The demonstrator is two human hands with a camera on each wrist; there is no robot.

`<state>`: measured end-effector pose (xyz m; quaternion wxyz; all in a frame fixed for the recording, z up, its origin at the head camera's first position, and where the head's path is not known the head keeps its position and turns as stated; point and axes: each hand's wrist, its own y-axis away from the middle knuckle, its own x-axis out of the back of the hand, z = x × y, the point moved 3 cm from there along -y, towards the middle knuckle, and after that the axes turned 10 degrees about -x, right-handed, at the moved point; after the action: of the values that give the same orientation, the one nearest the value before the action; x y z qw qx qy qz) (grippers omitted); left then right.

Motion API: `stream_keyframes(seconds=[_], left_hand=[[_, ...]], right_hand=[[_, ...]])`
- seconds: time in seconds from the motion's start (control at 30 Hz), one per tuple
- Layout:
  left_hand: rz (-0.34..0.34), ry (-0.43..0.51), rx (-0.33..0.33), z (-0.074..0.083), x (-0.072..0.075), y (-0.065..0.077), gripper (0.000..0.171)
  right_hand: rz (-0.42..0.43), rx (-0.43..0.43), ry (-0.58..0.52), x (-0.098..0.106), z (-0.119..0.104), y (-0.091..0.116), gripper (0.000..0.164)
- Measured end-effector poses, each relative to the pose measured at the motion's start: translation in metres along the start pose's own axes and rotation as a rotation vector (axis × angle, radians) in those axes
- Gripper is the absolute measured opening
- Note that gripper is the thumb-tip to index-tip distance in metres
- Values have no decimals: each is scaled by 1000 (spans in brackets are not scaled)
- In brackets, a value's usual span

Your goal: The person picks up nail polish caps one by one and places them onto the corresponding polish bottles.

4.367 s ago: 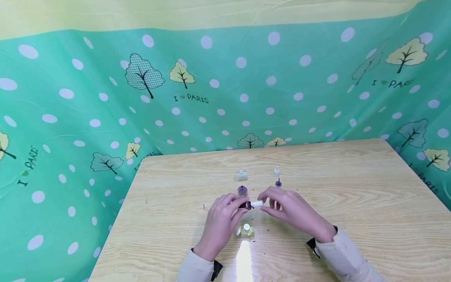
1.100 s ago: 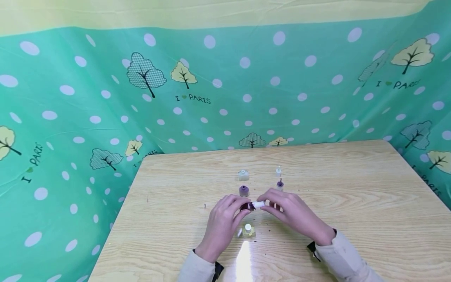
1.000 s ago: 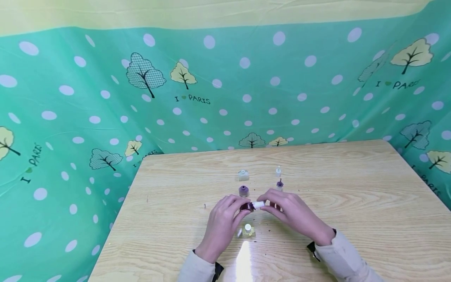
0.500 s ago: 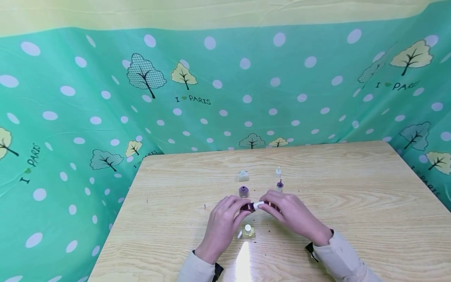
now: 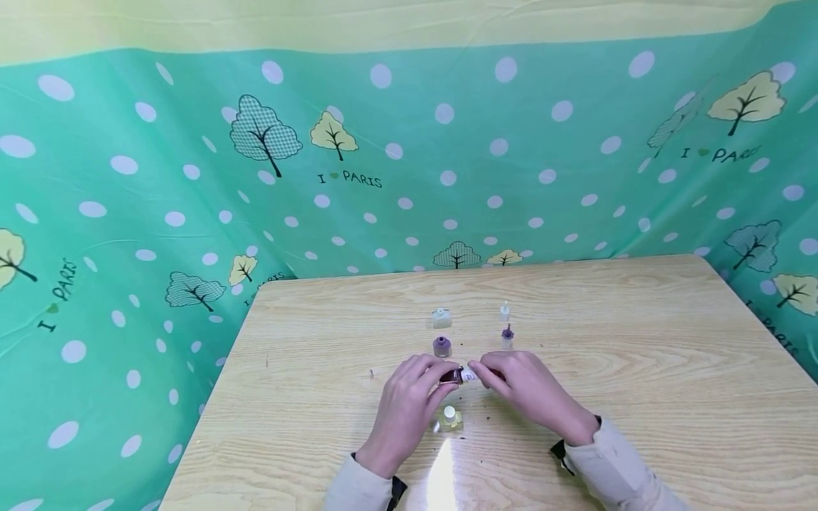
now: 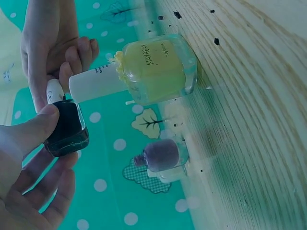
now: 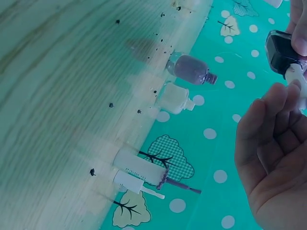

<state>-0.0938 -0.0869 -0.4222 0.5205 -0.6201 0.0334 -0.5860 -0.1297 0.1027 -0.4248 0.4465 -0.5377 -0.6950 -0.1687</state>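
Observation:
A small dark nail polish bottle (image 5: 451,376) lies sideways above the table, pinched between thumb and fingers of my left hand (image 5: 397,411). Its white cap (image 6: 55,90) sits against the bottle neck, and my right hand (image 5: 530,390) pinches the cap between thumb and fingers. A capped yellow nail polish bottle (image 6: 158,69) stands upright just in front. Beyond the hands are an uncapped purple bottle (image 7: 189,69) and an uncapped white bottle (image 7: 173,98). To their right, a purple brush cap (image 7: 144,167) and a white brush cap (image 7: 128,182) stand with brushes pointing up.
The wooden table (image 5: 307,426) has several dark flecks scattered near the bottles. A tiny object (image 5: 371,373) lies left of the hands. A green dotted curtain (image 5: 358,234) hangs behind the table and along its sides.
The right hand has turned about the white cap, its fingers now curled lower over it. The left hand with the dark bottle has shifted very slightly right. Bottles and caps on the table stay put.

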Motion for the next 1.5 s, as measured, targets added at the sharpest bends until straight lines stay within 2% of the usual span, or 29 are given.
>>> stream_keyframes(seconds=[0.1, 0.27, 0.43, 0.57, 1.0, 1.23, 1.5], left_hand=[[5, 0, -1, -1, 0, 0, 26], [-6, -11, 11, -3, 0, 0, 28], [-3, -11, 23, -5, 1, 0, 29], [1, -5, 27, -5, 2, 0, 28], [-2, -7, 27, -3, 2, 0, 28], [19, -4, 15, 1, 5, -2, 26], [12, 22, 26, 3, 4, -3, 26]], right_hand=[[-2, -4, -15, 1, 0, 1, 36], [-19, -8, -71, 6, -1, 2, 17], [-46, 58, -89, 12, -3, 5, 25], [-33, 111, -71, 13, -3, 6, 22], [11, 116, 7, 6, -2, 4, 9], [30, 108, 2, 4, -2, 3, 14], [20, 41, -11, 3, -2, 3, 34]])
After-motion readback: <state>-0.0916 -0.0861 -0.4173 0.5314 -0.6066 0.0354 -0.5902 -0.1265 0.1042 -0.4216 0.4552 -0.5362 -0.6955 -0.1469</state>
